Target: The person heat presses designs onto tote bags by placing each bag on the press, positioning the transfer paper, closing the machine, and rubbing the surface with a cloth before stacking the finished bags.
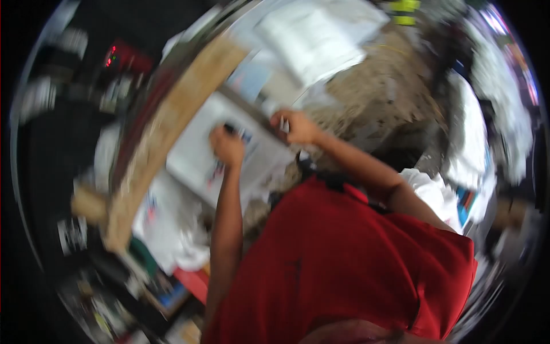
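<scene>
My left hand (227, 148) is closed over a broad white package (197, 143), its fingers curled at a small dark object (230, 128) too blurred to name. Dark and coloured marks show on the package's face near that hand. To the right, my right hand (299, 127) is also closed, near the package's right edge. A small whitish bit (285, 124) shows between its fingers; its kind cannot be made out.
A long tan strip, like a board or cardboard edge (166, 123), runs left of the package. White sacks (312, 43) lie beyond, and more white bags (467, 132) stand at right. Brown, crumpled material (384, 80) covers the ground. The view is smeared by motion.
</scene>
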Motion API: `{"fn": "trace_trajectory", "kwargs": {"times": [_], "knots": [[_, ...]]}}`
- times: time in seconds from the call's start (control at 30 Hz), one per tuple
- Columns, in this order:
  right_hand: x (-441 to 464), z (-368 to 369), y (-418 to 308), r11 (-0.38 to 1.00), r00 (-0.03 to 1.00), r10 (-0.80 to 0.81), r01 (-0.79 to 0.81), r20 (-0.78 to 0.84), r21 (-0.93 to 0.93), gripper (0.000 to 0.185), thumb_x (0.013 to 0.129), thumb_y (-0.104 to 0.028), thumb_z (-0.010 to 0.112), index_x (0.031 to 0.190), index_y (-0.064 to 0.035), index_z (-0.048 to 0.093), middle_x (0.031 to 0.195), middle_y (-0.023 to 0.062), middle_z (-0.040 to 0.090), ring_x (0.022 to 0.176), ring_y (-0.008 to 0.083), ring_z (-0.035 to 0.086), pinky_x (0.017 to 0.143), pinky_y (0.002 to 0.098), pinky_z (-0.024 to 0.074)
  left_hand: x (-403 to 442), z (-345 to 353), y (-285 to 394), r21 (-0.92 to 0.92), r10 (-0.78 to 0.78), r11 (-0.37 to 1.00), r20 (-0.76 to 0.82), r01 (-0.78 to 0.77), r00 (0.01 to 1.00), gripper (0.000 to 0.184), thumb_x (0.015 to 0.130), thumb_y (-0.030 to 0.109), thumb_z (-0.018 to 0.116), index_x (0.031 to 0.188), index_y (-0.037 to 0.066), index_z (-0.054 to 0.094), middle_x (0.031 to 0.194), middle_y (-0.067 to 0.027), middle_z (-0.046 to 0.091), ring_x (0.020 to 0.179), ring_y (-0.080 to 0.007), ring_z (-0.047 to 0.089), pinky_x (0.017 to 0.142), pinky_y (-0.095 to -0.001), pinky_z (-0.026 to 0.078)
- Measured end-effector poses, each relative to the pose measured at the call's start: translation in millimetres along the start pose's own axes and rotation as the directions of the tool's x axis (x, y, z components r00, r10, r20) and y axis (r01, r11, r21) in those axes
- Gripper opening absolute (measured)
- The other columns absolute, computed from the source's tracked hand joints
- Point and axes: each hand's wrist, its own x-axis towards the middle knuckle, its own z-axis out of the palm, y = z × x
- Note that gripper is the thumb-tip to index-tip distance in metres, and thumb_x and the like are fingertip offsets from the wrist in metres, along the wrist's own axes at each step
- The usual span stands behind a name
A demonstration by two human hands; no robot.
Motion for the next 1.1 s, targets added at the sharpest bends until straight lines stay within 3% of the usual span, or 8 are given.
{"fn": "trace_trajectory", "kwargs": {"times": [0.07, 0.17, 0.23, 0.4, 0.57, 0.7, 0.93, 1.1], "knots": [[33.9, 43.6, -34.3, 0.933, 0.932, -0.346, 0.354, 0.107, -0.063, 0.042, 0.077, -0.022, 0.075, 0.116, -0.0098, 0.063, 0.127, 0.016, 0.058, 0.113, 0.0348, 0.056, 0.093, 0.0418, 0.047, -15.4, -11.6, -11.3, -0.142, 0.066, 0.987, -0.052, -0.073, 0.996, 0.057, 0.082, 0.03, 0.077, 0.126, 0.001, 0.055, 0.121, -0.0208, 0.059, 0.115, -0.0379, 0.055, 0.101, -0.0458, 0.041], [44.0, 117.9, -30.0, 0.898, 0.901, -0.373, 0.41, 0.22, -0.161, 0.054, 0.082, -0.037, 0.076, 0.129, -0.015, 0.06, 0.142, 0.0177, 0.045, 0.13, 0.041, 0.042, 0.101, 0.048, 0.042, -38.0, -55.0, -31.1, -0.422, -0.104, 0.901, 0.019, 0.102, 0.994, 0.059, 0.088, 0.025, 0.074, 0.135, 0.0, 0.049, 0.129, -0.0207, 0.057, 0.117, -0.0332, 0.056, 0.102, -0.0425, 0.043], [43.9, 139.8, -43.7, 0.849, 0.901, -0.354, 0.423, 0.252, -0.317, 0.055, 0.082, -0.04, 0.075, 0.129, -0.0156, 0.06, 0.141, 0.0183, 0.045, 0.13, 0.0413, 0.041, 0.101, 0.0503, 0.0409, -57.9, -83.8, -66.5, -0.859, -0.2, 0.409, 0.244, 0.307, 0.949, 0.049, 0.091, 0.014, 0.068, 0.135, -0.002, 0.05, 0.135, -0.0175, 0.056, 0.119, -0.0282, 0.058, 0.103, -0.0367, 0.045], [61.4, 195.4, -66.4, 0.747, 0.948, -0.181, 0.305, 0.261, -0.59, 0.047, 0.082, -0.037, 0.073, 0.122, -0.0145, 0.064, 0.126, 0.0159, 0.052, 0.118, 0.0369, 0.046, 0.096, 0.0506, 0.0394, -152.4, -164.8, -114.8, -0.85, -0.47, 0.233, 0.328, 0.473, 0.819, 0.028, 0.093, 0.008, 0.062, 0.121, 0.0, 0.058, 0.111, -0.0122, 0.066, 0.098, -0.0201, 0.065, 0.088, -0.0298, 0.051], [17.3, 283.6, -88.1, 0.7, 0.765, -0.344, 0.595, 0.544, -0.395, 0.041, 0.078, -0.028, 0.074, 0.116, -0.0137, 0.065, 0.122, 0.012, 0.051, 0.116, 0.035, 0.046, 0.095, 0.0478, 0.0409, -215.0, -136.6, -131.3, -0.812, -0.677, 0.099, 0.369, 0.575, 0.637, 0.007, 0.091, 0.012, 0.058, 0.09, 0.006, 0.059, 0.07, 0.001, 0.052, 0.059, -0.0089, 0.047, 0.055, -0.0258, 0.039], [25.6, 267.3, -88.4, 0.734, 0.703, -0.417, 0.634, 0.577, -0.243, 0.042, 0.076, -0.029, 0.077, 0.116, -0.0236, 0.067, 0.128, 0.0129, 0.05, 0.12, 0.0364, 0.045, 0.099, 0.0482, 0.0412, -203.3, -115.2, -104.9, -0.777, -0.763, 0.268, 0.19, 0.57, 0.618, 0.004, 0.09, 0.011, 0.058, 0.09, 0.007, 0.058, 0.071, 0.004, 0.05, 0.059, -0.0048, 0.043, 0.053, -0.0236, 0.034], [62.2, 115.7, -8.6, 0.712, 0.847, -0.281, 0.5, 0.451, -0.493, 0.04, 0.074, -0.032, 0.083, 0.11, -0.0214, 0.069, 0.12, 0.0135, 0.055, 0.112, 0.0367, 0.055, 0.096, 0.045, 0.0494, -235.6, -143.3, -125.7, -0.786, -0.759, 0.044, 0.376, 0.617, 0.532, 0.003, 0.09, 0.005, 0.059, 0.091, 0.005, 0.062, 0.077, 0.0044, 0.053, 0.069, -0.0051, 0.044, 0.062, -0.0228, 0.034], [55.4, 157.1, -18.9, 0.692, 0.798, -0.3, 0.559, 0.522, -0.457, 0.039, 0.071, -0.028, 0.083, 0.107, -0.0198, 0.069, 0.115, 0.0122, 0.056, 0.107, 0.0349, 0.056, 0.089, 0.0451, 0.0522, -297.4, -150.2, -153.3, -0.767, -0.82, 0.05, 0.335, 0.639, 0.465, 0.003, 0.089, 0.007, 0.06, 0.092, 0.007, 0.06, 0.073, 0.005, 0.049, 0.062, -0.0045, 0.042, 0.055, -0.0231, 0.033]]}}
